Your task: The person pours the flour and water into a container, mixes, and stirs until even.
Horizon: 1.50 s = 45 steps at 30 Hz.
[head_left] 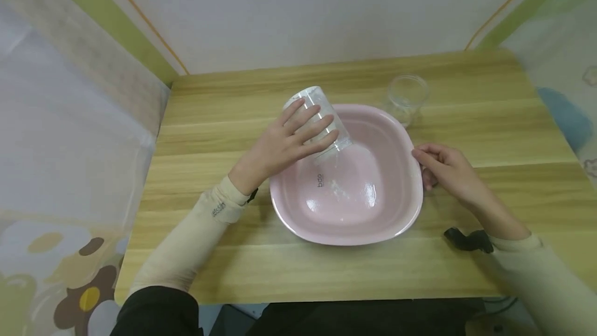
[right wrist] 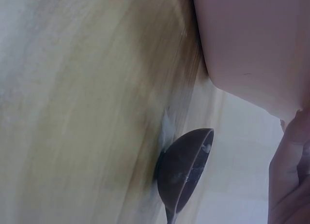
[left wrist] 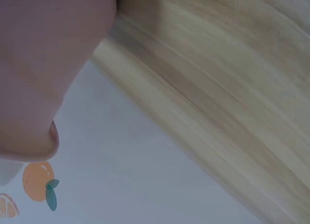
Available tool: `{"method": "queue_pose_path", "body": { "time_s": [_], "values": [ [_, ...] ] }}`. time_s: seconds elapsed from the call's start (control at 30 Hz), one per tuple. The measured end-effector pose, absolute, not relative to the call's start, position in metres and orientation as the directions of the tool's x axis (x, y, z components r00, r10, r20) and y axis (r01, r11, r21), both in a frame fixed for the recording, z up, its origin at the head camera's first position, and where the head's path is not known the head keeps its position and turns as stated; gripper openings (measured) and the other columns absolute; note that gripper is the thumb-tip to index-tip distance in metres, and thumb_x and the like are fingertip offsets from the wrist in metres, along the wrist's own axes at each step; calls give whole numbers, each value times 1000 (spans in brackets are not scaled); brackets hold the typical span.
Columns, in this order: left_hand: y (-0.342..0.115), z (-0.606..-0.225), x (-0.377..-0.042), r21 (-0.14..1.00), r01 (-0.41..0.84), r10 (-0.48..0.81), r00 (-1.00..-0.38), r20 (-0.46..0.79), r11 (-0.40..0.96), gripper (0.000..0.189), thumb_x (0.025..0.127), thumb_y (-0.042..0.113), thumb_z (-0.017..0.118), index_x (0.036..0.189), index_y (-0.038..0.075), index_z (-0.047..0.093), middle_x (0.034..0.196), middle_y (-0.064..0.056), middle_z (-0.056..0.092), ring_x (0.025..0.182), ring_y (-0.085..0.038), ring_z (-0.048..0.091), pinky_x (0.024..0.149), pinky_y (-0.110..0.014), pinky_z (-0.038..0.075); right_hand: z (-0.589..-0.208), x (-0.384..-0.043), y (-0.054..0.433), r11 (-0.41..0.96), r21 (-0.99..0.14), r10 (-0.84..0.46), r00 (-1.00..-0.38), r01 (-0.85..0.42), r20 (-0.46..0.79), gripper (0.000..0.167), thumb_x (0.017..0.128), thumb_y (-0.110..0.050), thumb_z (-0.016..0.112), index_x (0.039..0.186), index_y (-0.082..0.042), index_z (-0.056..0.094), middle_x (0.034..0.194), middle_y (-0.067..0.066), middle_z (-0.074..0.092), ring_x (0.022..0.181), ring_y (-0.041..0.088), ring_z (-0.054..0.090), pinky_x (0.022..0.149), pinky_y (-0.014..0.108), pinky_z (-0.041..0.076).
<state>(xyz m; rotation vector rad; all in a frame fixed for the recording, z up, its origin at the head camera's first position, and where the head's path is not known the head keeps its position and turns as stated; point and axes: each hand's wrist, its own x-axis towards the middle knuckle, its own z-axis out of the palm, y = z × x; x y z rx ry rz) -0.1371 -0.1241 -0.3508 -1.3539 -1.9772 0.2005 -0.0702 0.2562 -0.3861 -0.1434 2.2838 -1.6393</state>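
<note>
My left hand holds a clear plastic jar, fingers spread over its side and thumb hidden. The jar is tilted, mouth down, over the left of a pink basin. Below the mouth, a small white powdery patch lies on the basin floor. My right hand pinches the basin's right rim between thumb and fingers. In the left wrist view, part of the basin or hand fills the upper left, blurred. A dark brown spoon rests on the table near my right hand, with white residue in its bowl.
Behind the basin, to the right, stands another clear jar. The wooden table meets a white wall covering at the back. A black piece juts out by my right cuff.
</note>
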Motion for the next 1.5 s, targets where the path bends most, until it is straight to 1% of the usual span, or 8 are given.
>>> {"method": "queue_pose_path", "body": {
  "time_s": [0.3,0.4,0.6,0.87,1.03,1.2,1.33,1.5],
  "values": [
    [-120,-348,-136,-505,737,850,-177,496,449,59,101,-7,54,149,27,49,150,0,54,138,-25,50,129,-49,34,-384,-68,257,361,-926,-250,-945,112,-211,27,111,-31,52,117,-8,64,69,-6,63,55,10,59,52,25,58],
    [-119,-348,-138,-505,741,848,-162,504,442,59,101,-8,53,148,26,49,148,0,55,138,-25,51,129,-48,35,-383,-67,257,354,-928,-251,-944,118,-216,26,111,-30,52,116,-9,65,69,-6,63,55,10,59,52,25,58],
    [-116,-348,-140,-500,720,814,-156,560,482,58,100,-9,57,145,26,52,147,1,56,138,-24,52,128,-47,37,-381,-66,258,355,-927,-242,-946,122,-217,25,111,-31,52,115,-10,65,70,-5,64,55,10,60,53,25,59],
    [-119,-349,-134,-516,728,870,-232,435,452,64,101,-11,48,154,25,43,154,1,50,141,-25,48,132,-48,28,-379,-64,256,342,-931,-251,-943,125,-218,23,111,-30,52,114,-11,65,69,-6,63,55,9,60,52,25,59],
    [-119,-349,-133,-514,726,865,-226,448,457,63,101,-11,50,152,25,44,151,1,52,139,-25,50,131,-48,31,-379,-64,256,355,-926,-246,-944,125,-222,25,111,-30,52,115,-9,65,69,-6,63,55,9,60,53,25,59],
    [-118,-350,-133,-509,729,865,-235,443,459,64,101,-11,49,153,25,43,152,0,50,139,-26,48,132,-48,29,-380,-63,258,349,-928,-243,-944,129,-223,23,111,-29,52,113,-10,65,69,-6,64,55,9,60,53,25,59],
    [-120,-353,-130,-535,721,885,-249,393,440,67,100,-11,49,156,26,39,156,1,48,142,-26,47,133,-49,25,-381,-62,258,350,-927,-242,-944,132,-226,24,111,-30,52,114,-10,66,69,-6,64,55,10,60,53,25,59],
    [-120,-355,-127,-551,727,904,-239,354,408,68,100,-10,49,156,27,39,157,2,48,143,-26,46,133,-50,25,-380,-64,256,367,-920,-240,-942,134,-233,27,110,-32,53,115,-9,65,69,-5,64,55,10,61,54,26,60]
  ]
}}
